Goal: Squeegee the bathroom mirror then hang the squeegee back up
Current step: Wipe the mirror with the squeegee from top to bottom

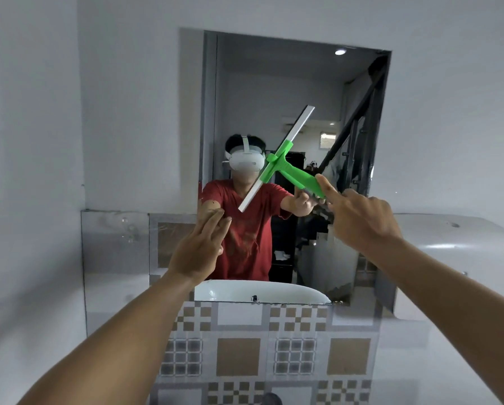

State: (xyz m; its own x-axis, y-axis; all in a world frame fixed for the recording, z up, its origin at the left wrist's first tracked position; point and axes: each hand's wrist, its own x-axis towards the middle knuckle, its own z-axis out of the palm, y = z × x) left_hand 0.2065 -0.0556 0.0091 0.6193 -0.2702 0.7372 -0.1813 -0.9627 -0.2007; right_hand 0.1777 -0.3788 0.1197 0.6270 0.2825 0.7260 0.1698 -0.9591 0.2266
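A rectangular mirror [274,83] hangs on the white wall ahead. My right hand [359,220] grips the green handle of a squeegee [285,162], index finger stretched along the handle. Its long white blade lies diagonally against the glass, upper end toward the mirror's right, lower end near the middle. My left hand [199,249] is raised with fingers straight and together, fingertips at the mirror's lower left edge, holding nothing. The mirror reflects a person in a red shirt with a white headset.
A patterned brown-and-white tiled wall [259,346] runs below the mirror. A white basin rim [256,292] shows reflected at the mirror's bottom. A white rounded fixture [455,252] sits at the right. A glass panel [113,249] stands at the left.
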